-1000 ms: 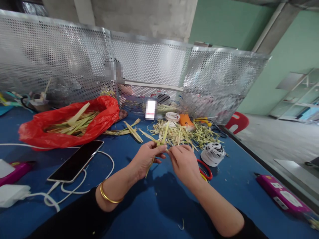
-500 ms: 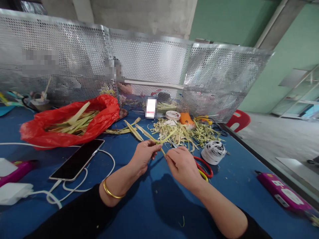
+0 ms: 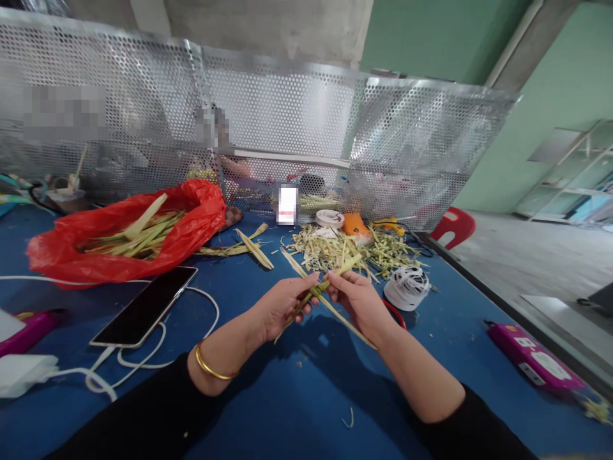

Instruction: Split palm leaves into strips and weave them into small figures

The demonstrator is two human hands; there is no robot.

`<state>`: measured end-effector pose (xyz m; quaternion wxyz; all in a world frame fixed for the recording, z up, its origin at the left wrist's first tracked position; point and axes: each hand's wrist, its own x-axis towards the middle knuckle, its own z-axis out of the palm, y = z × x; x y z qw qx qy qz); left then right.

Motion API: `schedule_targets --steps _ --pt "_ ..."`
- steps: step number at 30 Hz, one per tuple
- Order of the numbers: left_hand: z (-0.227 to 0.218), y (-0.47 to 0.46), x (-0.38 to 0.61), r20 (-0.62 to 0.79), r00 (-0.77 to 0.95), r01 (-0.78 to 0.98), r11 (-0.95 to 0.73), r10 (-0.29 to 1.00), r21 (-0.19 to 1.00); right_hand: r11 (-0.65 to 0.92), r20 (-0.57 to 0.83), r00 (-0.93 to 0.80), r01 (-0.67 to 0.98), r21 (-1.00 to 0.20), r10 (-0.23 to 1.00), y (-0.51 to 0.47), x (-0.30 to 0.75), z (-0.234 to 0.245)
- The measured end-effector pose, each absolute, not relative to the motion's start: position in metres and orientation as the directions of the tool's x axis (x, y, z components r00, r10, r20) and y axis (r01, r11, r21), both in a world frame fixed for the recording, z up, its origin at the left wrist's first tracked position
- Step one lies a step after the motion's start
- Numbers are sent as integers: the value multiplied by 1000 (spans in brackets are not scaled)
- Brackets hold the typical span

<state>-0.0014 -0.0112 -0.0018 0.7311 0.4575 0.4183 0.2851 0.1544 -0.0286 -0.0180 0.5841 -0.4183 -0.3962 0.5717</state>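
Pale green-yellow leaf strips [image 3: 349,263] cross between my hands above the blue table, with a small folded or knotted spot where they meet. My left hand [image 3: 286,300] pinches them on the left, and a thin end hangs below its fingers. My right hand [image 3: 357,295] grips the strips from the other side, thumb close to the left thumb. One long strip slants down under the right palm to the wrist. The fingertips of both hands partly hide the crossing. Behind the right hand shows part of a red scissors handle [image 3: 395,314].
A red plastic bag [image 3: 62,249] of dry leaves lies left, beside a phone [image 3: 143,306] on a white cable. Leaf scraps [image 3: 325,246], a tape roll [image 3: 329,218] and a white ribbon coil [image 3: 407,287] lie beyond my hands. A perforated metal screen [image 3: 287,108] stands behind.
My hands have come closer together and turned so the thumbs nearly meet. The strips now cross, with one end slanting toward my right wrist. More of the scissors is hidden.
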Motion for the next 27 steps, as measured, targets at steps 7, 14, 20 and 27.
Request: schedule_targets --steps 7,14,20,27 --pt "-9 -14 4 -301 416 58 305 858 951 0 -29 84 -330 -944 996 -30 147 -26" --pt "-11 -16 5 -301 497 80 303 814 950 10 -48 148 -367 -930 988 -26 145 -32" --pt "-6 -17 2 -290 499 84 287 817 954 1 -41 150 -265 -964 988 -21 155 -26" --pt "1 -22 3 -300 503 142 265 810 954 326 581 336 577 -749 741 -21 178 -6"
